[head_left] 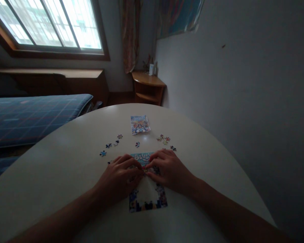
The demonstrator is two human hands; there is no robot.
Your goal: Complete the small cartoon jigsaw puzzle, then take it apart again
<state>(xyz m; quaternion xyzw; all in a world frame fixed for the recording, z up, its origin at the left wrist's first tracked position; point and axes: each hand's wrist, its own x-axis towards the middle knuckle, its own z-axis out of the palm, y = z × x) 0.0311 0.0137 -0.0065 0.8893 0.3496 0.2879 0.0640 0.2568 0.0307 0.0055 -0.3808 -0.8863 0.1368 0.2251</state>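
Observation:
A partly joined jigsaw puzzle [149, 205] lies flat on the white table, its border formed around a bare middle. My left hand [124, 172] reaches over the puzzle's left side, fingers bent and tips together. From the right comes my right hand [166, 167], thumb and forefinger pinching close to the left fingertips. Between them a small reddish puzzle piece [144, 169] shows at the inner edge of the puzzle's upper part. Both hands cover much of the puzzle's sides.
Loose puzzle pieces [108, 145] lie at the left, and more pieces [165, 139] at the right. A single piece [137, 144] sits beyond the puzzle. Farther back is a printed picture packet [140, 125]. The round table [205, 158] stands by a wall; a plaid mattress [35, 118] is at left.

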